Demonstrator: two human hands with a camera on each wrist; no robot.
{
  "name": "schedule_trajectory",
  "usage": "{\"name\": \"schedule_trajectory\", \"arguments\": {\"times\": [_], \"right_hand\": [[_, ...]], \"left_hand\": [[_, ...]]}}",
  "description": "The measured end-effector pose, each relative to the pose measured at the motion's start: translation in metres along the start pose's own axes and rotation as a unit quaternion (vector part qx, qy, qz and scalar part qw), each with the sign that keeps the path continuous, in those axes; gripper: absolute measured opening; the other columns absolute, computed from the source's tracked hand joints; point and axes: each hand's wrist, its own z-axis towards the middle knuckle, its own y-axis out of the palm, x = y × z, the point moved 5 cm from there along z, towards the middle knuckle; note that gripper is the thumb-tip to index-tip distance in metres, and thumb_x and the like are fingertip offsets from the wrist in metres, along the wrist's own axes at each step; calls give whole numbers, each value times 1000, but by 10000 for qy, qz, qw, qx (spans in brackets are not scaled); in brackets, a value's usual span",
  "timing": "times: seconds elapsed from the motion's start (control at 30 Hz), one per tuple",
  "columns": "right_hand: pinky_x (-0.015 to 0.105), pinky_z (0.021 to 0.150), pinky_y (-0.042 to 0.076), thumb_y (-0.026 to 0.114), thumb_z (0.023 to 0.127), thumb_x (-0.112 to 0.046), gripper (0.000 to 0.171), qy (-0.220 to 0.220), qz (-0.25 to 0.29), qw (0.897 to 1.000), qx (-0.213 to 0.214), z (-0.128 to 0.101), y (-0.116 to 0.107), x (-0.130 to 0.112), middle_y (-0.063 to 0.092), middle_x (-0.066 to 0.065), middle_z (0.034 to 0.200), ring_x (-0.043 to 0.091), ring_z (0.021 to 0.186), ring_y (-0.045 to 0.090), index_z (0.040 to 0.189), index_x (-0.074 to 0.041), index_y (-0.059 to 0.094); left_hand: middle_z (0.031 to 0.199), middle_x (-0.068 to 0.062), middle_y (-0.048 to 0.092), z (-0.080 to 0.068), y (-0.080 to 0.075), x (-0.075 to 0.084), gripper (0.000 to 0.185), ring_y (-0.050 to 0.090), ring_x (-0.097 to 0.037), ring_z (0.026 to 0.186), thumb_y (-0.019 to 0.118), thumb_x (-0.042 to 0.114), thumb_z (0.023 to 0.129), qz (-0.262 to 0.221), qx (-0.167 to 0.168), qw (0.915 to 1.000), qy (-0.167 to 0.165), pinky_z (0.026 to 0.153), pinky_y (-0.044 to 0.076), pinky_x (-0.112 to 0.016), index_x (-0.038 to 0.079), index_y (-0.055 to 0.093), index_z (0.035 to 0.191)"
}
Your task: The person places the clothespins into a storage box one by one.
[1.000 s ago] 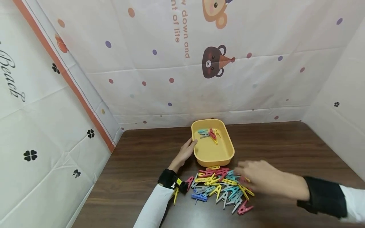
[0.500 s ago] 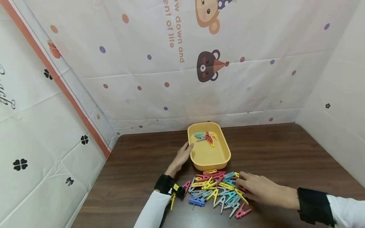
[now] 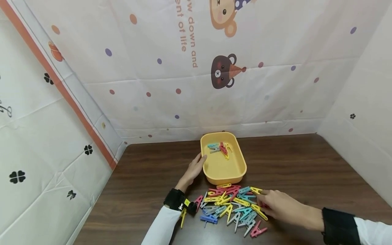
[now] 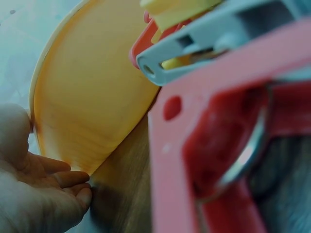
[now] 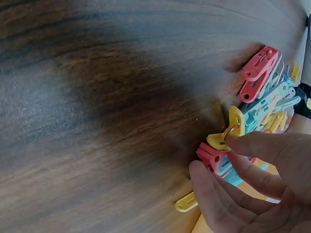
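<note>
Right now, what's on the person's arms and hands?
Both hands bare: left hand, right hand. Each arm has a white sleeve ending at a black wrist band. The left band carries a small dark device with a yellow tag. No gloves; rings or markings can't be made out.

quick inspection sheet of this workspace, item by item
surface: dark wood table, bare around the work.
job's things: yellow tray holding a few pegs; pile of coloured pegs in front of it.
clutter: nothing seen.
hands: left hand rests open against the tray's left side; right hand pinches a red peg at the pile's right edge.
cables: nothing seen.
surroundings: printed sheets with dots and bears on three sides.
</note>
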Motion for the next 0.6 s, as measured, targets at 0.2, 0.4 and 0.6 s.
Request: {"name": "schedule_trajectory", "arguments": {"times": [0.2,0.4,0.6], "right_hand": [[17,49,35,80,85,-8,21,102,-463,9988,153,-2,-1,-2,55,-11,72,-5,59,40,75,-18,64],[19,47,35,82,83,-10,20,359,-896,9950,267,-1,-1,-3,52,-9,71,-2,56,40,71,-15,66],[21,48,35,81,82,-10,19,611,-933,9937,137,0,-1,-1,59,-4,82,1,59,42,69,-15,69]], "left_hand": [[164,-16,37,1,1,1,65,32,-37,153,39,49,109,-30,6,10000,-12,120,29,-61,16,26,164],[165,-16,35,1,2,0,68,28,-38,154,39,53,108,29,10,10000,-45,121,28,-62,16,26,163],[164,-18,35,0,1,0,69,30,-38,153,38,54,108,16,39,10000,-30,120,29,-62,14,26,163]]}}
